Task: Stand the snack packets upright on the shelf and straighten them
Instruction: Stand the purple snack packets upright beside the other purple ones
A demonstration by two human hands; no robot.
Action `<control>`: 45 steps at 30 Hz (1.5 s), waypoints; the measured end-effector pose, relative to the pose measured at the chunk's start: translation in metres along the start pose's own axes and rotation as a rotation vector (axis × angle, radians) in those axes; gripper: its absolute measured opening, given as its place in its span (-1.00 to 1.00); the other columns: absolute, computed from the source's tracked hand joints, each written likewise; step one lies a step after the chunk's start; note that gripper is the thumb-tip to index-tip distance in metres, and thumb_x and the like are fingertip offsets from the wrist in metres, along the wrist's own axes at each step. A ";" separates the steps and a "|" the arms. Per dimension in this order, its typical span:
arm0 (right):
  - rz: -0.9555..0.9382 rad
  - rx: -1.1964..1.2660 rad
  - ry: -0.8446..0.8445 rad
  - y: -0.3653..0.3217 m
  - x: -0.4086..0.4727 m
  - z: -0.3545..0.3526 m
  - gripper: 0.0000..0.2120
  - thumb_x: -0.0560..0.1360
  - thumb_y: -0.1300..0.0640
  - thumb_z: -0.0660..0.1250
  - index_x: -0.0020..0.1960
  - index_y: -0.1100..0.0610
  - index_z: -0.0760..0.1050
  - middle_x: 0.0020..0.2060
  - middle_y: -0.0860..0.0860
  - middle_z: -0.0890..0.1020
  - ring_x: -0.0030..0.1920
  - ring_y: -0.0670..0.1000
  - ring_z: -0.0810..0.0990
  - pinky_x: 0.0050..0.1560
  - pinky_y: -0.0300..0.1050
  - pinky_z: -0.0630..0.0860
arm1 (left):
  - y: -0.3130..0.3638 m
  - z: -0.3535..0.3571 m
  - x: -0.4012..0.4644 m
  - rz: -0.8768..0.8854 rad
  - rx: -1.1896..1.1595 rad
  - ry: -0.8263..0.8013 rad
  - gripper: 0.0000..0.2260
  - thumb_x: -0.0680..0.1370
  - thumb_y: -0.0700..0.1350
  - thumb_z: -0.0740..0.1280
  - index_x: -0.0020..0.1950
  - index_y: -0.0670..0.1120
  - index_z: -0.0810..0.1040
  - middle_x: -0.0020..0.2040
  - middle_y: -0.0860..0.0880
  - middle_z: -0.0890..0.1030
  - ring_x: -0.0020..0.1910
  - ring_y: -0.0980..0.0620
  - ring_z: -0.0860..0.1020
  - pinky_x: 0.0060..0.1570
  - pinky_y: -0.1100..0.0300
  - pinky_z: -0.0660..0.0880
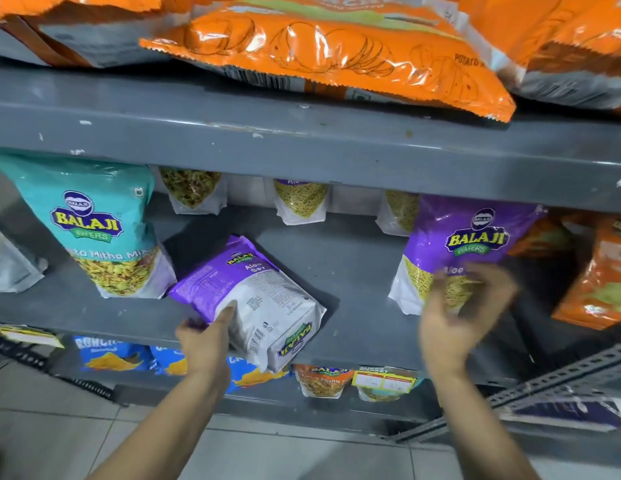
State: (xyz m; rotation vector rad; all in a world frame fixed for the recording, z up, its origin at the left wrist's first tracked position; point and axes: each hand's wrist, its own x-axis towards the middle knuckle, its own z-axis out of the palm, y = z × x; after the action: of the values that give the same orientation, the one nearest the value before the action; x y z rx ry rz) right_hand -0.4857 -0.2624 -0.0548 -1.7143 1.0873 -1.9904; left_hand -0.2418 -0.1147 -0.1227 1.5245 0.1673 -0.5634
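A purple and white Aloo Sev packet [253, 299] lies flat on its back on the grey middle shelf [354, 271], its bottom end hanging over the front edge. My left hand [207, 336] grips its near left edge. A second purple Aloo Sev packet [461, 244] stands upright to the right. My right hand [465, 313] is blurred in front of that packet's lower part, fingers spread, holding nothing. A teal Khatta Mitha Mix packet [101, 226] stands upright on the left.
Three smaller packets stand at the back of the shelf [300, 200]. Orange packets [600, 275] lean at the right. Large orange chip bags [330, 53] lie on the upper shelf. Blue and orange packets [111, 355] fill the lower shelf. A slotted metal upright [544, 382] slants at the lower right.
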 end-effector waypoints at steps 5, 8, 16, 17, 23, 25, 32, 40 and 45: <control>0.760 -0.161 -0.887 -0.008 -0.035 0.080 -0.52 0.36 -0.27 0.42 -0.06 0.15 0.54 -0.22 0.03 0.61 -0.07 0.02 0.63 -0.09 -0.14 0.55 | 0.013 0.002 0.007 -0.188 0.003 -0.122 -0.76 0.46 -0.13 0.47 -0.03 -0.25 0.54 -0.12 -0.21 0.58 -0.19 -0.14 0.56 -0.21 0.02 0.52; 1.185 -0.078 -1.316 -0.005 -0.025 0.097 -0.35 0.30 -0.42 0.37 0.11 0.10 0.59 0.04 0.08 0.71 0.09 0.02 0.68 0.08 -0.02 0.62 | 0.022 0.012 0.003 -0.290 0.026 -0.263 -0.82 0.50 -0.12 0.44 -0.02 -0.22 0.60 -0.16 -0.17 0.65 -0.25 -0.13 0.61 -0.39 0.08 0.59; 0.989 0.194 -1.354 0.002 -0.035 0.084 -0.66 0.41 0.19 0.50 0.16 0.22 0.59 0.08 0.11 0.71 0.06 0.04 0.67 0.17 -0.06 0.55 | 0.039 0.021 -0.004 -0.171 -0.135 -0.416 -0.68 0.42 -0.39 0.45 0.16 -0.37 0.55 -0.33 -0.09 0.72 -0.41 0.01 0.69 -0.43 0.17 0.59; 0.946 0.263 -1.292 0.001 -0.034 0.082 -0.69 0.41 0.27 0.48 0.15 0.20 0.59 0.07 0.09 0.72 0.05 0.01 0.68 0.12 -0.11 0.57 | 0.043 0.022 -0.006 -0.103 -0.138 -0.461 -0.66 0.41 -0.42 0.44 0.18 -0.38 0.54 -0.27 -0.10 0.73 -0.34 0.01 0.70 -0.36 0.18 0.60; 0.701 0.275 -1.007 0.005 -0.032 0.093 -0.54 0.29 0.54 0.46 -0.03 0.05 0.49 -0.09 -0.07 0.68 -0.14 -0.23 0.66 -0.06 -0.34 0.57 | 0.073 0.036 0.004 0.295 0.055 -0.626 -0.63 0.37 -0.48 0.44 0.13 -0.23 0.57 -0.16 0.08 0.72 -0.18 0.17 0.67 -0.12 0.31 0.57; 0.705 0.253 -0.956 0.013 -0.036 0.093 -0.56 0.32 0.59 0.38 -0.09 0.07 0.48 -0.14 -0.05 0.66 -0.21 -0.26 0.64 -0.13 -0.39 0.53 | 0.078 0.039 0.004 0.355 0.116 -0.659 -0.64 0.36 -0.48 0.45 0.11 -0.23 0.57 -0.21 0.12 0.73 -0.19 0.23 0.66 -0.13 0.36 0.55; 0.880 0.287 -0.957 0.020 -0.025 0.106 -0.66 0.50 0.45 0.17 -0.07 0.05 0.57 -0.19 -0.03 0.69 -0.18 -0.11 0.64 -0.03 -0.22 0.54 | 0.069 0.017 0.017 0.351 0.513 -0.524 -0.57 0.44 0.00 0.50 0.20 -0.20 0.56 0.03 -0.09 0.67 -0.10 -0.01 0.67 0.04 0.01 0.62; 1.046 0.362 -0.962 0.009 -0.025 0.120 -0.75 0.60 0.28 0.16 -0.04 0.06 0.58 -0.27 -0.13 0.74 -0.14 -0.09 0.67 0.09 -0.09 0.54 | 0.053 0.017 0.004 0.312 0.626 -0.677 -0.41 0.16 0.05 0.63 0.10 -0.10 0.55 0.05 -0.11 0.68 -0.01 -0.03 0.67 0.11 0.00 0.60; 0.788 0.281 -1.118 0.018 -0.023 0.108 -0.35 0.36 0.28 0.52 0.38 0.15 0.35 -0.06 0.09 0.65 -0.03 -0.06 0.63 0.14 -0.21 0.51 | 0.039 0.025 0.004 0.391 0.505 -0.909 -0.18 0.21 -0.21 0.65 0.29 -0.05 0.22 0.25 0.03 0.52 0.16 0.15 0.57 0.10 0.27 0.53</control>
State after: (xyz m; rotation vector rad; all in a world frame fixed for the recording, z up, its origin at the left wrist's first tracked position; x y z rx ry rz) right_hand -0.3828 -0.2969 -0.0839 -1.4993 0.7767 -0.4990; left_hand -0.2265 -0.1422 -0.0879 1.5679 -1.0125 -0.9637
